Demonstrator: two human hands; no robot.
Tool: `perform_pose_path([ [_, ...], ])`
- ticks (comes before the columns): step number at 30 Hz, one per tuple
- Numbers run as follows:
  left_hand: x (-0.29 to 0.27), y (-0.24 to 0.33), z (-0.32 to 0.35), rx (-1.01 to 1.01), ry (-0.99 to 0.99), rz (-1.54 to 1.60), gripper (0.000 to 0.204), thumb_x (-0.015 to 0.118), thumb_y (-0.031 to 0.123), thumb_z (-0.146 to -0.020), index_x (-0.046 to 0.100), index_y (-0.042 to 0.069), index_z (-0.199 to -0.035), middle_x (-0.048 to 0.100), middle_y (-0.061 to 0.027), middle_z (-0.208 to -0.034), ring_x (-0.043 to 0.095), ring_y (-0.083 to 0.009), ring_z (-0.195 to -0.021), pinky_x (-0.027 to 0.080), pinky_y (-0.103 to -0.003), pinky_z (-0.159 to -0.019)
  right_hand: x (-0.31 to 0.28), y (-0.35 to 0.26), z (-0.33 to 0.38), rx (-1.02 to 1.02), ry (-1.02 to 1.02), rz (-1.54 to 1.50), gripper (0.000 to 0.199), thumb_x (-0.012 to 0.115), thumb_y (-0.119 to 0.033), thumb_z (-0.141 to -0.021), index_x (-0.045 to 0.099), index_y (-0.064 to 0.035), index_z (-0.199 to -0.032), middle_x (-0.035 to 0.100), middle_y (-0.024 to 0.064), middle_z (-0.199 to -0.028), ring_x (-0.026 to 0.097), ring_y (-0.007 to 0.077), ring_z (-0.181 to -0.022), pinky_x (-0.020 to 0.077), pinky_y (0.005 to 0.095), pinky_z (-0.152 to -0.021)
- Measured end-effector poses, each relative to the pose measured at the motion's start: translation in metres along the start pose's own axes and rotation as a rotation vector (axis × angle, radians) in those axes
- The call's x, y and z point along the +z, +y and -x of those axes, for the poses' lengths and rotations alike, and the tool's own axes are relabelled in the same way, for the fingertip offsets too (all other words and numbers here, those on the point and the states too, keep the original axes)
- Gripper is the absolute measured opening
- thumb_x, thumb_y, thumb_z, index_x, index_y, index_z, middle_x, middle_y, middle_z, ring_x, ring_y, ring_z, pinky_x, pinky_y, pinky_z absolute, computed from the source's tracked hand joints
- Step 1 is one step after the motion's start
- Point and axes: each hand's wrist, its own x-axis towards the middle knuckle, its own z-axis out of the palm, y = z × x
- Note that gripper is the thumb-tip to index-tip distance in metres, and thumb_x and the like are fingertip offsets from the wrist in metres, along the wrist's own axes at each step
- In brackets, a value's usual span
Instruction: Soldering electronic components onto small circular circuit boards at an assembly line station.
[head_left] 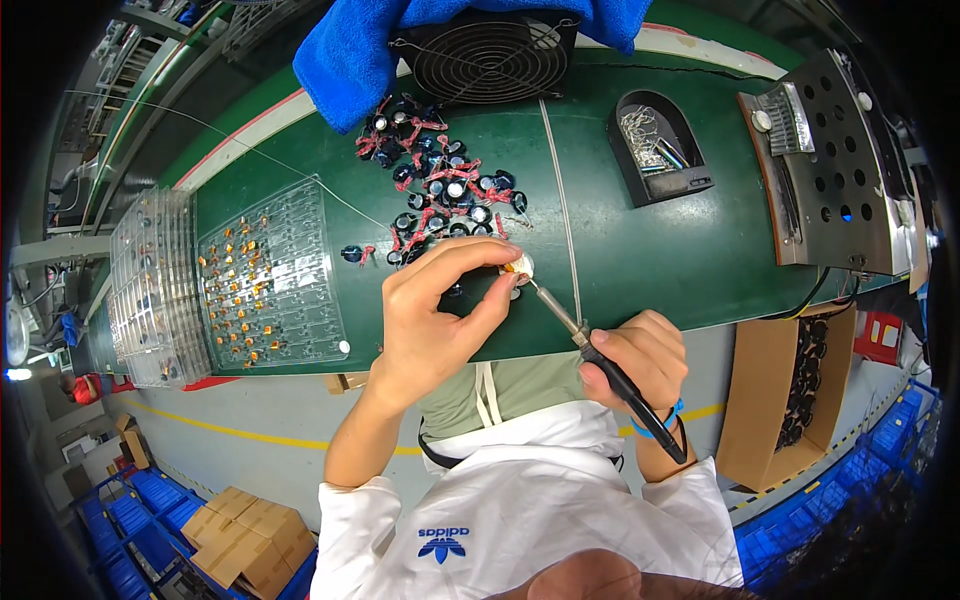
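Between thumb and fingertips, my left hand (432, 308) pinches a small round silver-faced component (523, 264) just over the bench. My right hand (645, 358) is closed around the black handle of a soldering iron (618, 378). The iron's tip points up and left and meets or nearly meets the component's lower edge; I cannot tell which. Beyond my left hand lies a loose pile of dark round components (455, 188) with red wires. A thin wire (250, 150) slants from the upper left toward my left hand, where its end is hidden.
A clear tray (325, 290) with small orange parts lies left, beside stacked clear trays (150, 290). At the back stand a black fan (492, 60) and blue towel (345, 65). A black bin (690, 182) holds metal pieces. A perforated metal box (840, 160) stands right, above a carton (745, 420).
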Motion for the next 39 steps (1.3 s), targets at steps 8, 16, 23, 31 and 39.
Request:
perform_pose_path([
  [8,0.000,0.002,0.001,0.027,0.006,-0.034,0.027,0.075,-0.015,-0.083,0.071,-0.007,-0.109,0.075,-0.0168,-0.111,0.073,-0.0234,-0.105,0.059,-0.033,-0.094,0.000,-0.002,0.001,-0.005,0.000,-0.005,0.028,0.079,-0.024,-0.092,0.069,0.0016,-0.098,0.064,0.0086,-0.063,0.058,0.0226,-0.049,0.0427,0.0318,-0.047],
  [16,0.002,0.001,0.000,0.037,0.006,-0.042,0.027,0.076,-0.014,-0.083,0.072,-0.006,-0.109,0.075,-0.0162,-0.110,0.073,-0.0234,-0.104,0.058,-0.033,-0.093,-0.005,-0.002,0.002,0.027,-0.034,-0.025,0.036,0.088,-0.017,-0.079,0.072,-0.0001,-0.105,0.070,0.0068,-0.074,0.061,0.0213,-0.057,0.0429,0.0316,-0.051],
  [23,-0.001,0.006,-0.012,0.132,0.044,-0.147,0.024,0.078,-0.008,-0.080,0.075,0.000,-0.102,0.077,-0.0109,-0.102,0.075,-0.0266,-0.096,0.059,-0.035,-0.085,-0.005,0.002,0.001,0.049,0.058,-0.058,0.035,0.086,-0.024,-0.085,0.071,0.0014,-0.106,0.069,0.0091,-0.072,0.060,0.0224,-0.055,0.0431,0.0325,-0.050],
  [31,-0.002,0.012,0.000,0.292,0.018,-0.165,0.024,0.075,-0.004,-0.081,0.070,0.002,-0.104,0.072,-0.0115,-0.102,0.068,-0.0321,-0.097,0.057,-0.042,-0.084,0.004,-0.017,0.018,0.468,0.316,-0.056,0.065,0.070,-0.048,-0.100,0.059,0.0055,-0.135,0.070,0.0097,-0.078,0.054,0.0145,-0.060,0.0432,0.0291,-0.054],
  [39,-0.052,0.021,0.022,0.208,0.187,-0.123,0.021,0.074,-0.002,-0.087,0.072,0.003,-0.107,0.074,-0.0123,-0.103,0.071,-0.0319,-0.094,0.058,-0.041,-0.082,0.008,-0.018,0.005,0.641,0.257,-0.007,0.056,0.059,-0.037,-0.108,0.051,0.0059,-0.144,0.069,0.0073,-0.079,0.047,0.0105,-0.060,0.0388,0.0271,-0.054],
])
